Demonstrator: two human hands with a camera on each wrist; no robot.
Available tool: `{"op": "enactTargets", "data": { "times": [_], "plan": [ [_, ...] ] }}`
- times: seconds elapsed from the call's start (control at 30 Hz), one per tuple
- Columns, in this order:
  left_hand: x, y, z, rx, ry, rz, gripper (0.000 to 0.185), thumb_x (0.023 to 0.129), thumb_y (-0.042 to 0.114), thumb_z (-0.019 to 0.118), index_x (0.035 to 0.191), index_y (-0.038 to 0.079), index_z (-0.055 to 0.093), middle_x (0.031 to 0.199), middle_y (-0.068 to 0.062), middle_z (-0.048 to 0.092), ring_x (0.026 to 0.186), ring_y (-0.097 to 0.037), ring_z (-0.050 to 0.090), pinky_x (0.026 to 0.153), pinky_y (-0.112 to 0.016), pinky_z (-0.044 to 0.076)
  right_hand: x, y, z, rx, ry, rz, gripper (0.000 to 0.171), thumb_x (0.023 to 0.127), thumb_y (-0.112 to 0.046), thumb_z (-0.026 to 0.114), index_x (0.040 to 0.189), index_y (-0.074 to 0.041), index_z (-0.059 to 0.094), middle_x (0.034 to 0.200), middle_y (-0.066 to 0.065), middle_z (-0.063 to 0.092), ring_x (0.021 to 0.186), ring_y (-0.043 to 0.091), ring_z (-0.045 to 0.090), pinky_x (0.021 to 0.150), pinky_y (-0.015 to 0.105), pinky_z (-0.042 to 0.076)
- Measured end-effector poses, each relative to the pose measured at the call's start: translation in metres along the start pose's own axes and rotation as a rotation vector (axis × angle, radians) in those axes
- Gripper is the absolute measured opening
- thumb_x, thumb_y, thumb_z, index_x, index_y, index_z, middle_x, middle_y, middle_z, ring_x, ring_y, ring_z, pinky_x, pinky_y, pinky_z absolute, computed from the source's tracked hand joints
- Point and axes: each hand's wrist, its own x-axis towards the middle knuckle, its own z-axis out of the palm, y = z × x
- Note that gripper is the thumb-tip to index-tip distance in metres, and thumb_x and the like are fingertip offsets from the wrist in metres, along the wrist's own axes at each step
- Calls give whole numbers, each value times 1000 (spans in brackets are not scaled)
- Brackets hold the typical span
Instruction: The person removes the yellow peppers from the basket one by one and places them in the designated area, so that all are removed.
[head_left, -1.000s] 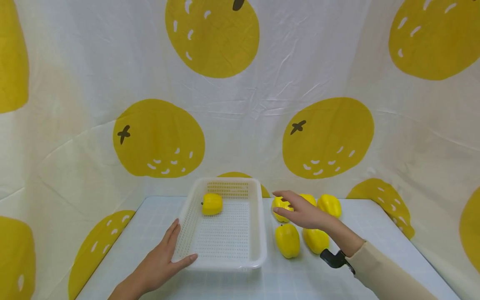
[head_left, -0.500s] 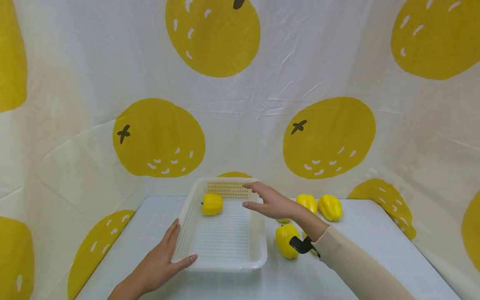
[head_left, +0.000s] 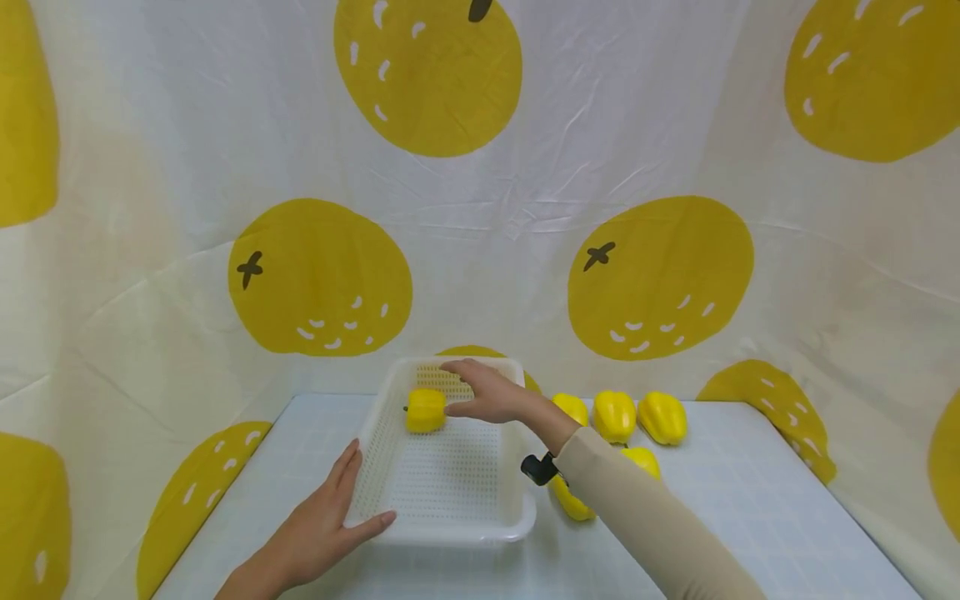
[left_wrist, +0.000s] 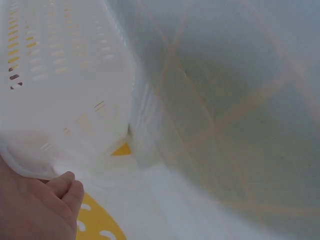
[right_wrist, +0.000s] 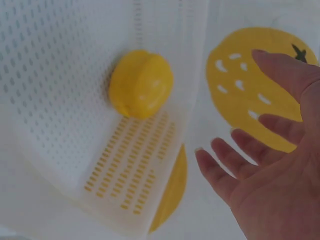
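A white perforated plastic basket (head_left: 450,532) stands on the table, with one yellow bell pepper (head_left: 425,411) lying in its far left part. My left hand (head_left: 318,521) rests at the basket's near left corner, its fingers straight along the left side and its thumb at the near rim. My right hand (head_left: 491,396) hangs over the basket just right of the pepper, fingers spread and nothing in them. In the right wrist view the pepper (right_wrist: 140,84) shows apart from the fingers. The left wrist view shows fingertips (left_wrist: 70,185) right at the basket's rim.
Right of the basket, several more yellow bell peppers (head_left: 613,417) lie on the pale checked table (head_left: 750,517). The right sleeve (head_left: 637,508) partly covers the nearer ones. A white curtain (head_left: 487,275) printed with large yellow fruit hangs behind the table.
My right hand has moved left from above the loose peppers, across the basket's right rim, to beside the pepper inside. My left hand has stayed at the corner.
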Motion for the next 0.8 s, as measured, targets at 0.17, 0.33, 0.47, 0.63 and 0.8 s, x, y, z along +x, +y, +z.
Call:
{"op": "enactTargets", "data": {
  "times": [0.17,0.33,0.47,0.63,0.8],
  "plan": [
    [-3,0,-3,12,3,22,123,84,82,57,164,2,10,171,-17,6,142,-41,42,108,-64,40,23,2,11,-24,-28,59,75,95,-25,74,158,-10,36,160,11,40,142,30,44,117,46,37],
    [-3,3,-4,6,-12,19,122,84,81,57,163,0,10,171,-18,5,143,-43,40,109,-65,39,41,10,25,-10,-53,112,77,94,-20,76,159,-14,35,163,8,36,148,27,36,121,45,30],
    [-1,5,-3,7,-23,5,123,83,82,57,164,2,9,172,-16,5,144,-42,39,110,-65,38,50,14,38,13,-55,155,81,91,-18,79,159,-16,36,165,6,35,152,25,30,123,46,26],
    [-1,3,-3,7,-10,27,122,84,81,57,163,1,9,171,-17,5,145,-42,39,111,-64,37,58,20,55,14,-46,173,84,88,-18,82,159,-19,37,163,6,36,149,25,34,122,46,28],
    [-1,-1,-1,21,16,44,121,85,82,56,163,0,12,172,-15,6,145,-40,39,111,-62,38,65,24,69,-3,-63,149,81,90,-18,80,160,-19,38,162,6,37,148,25,34,122,48,28]
  ]
}}
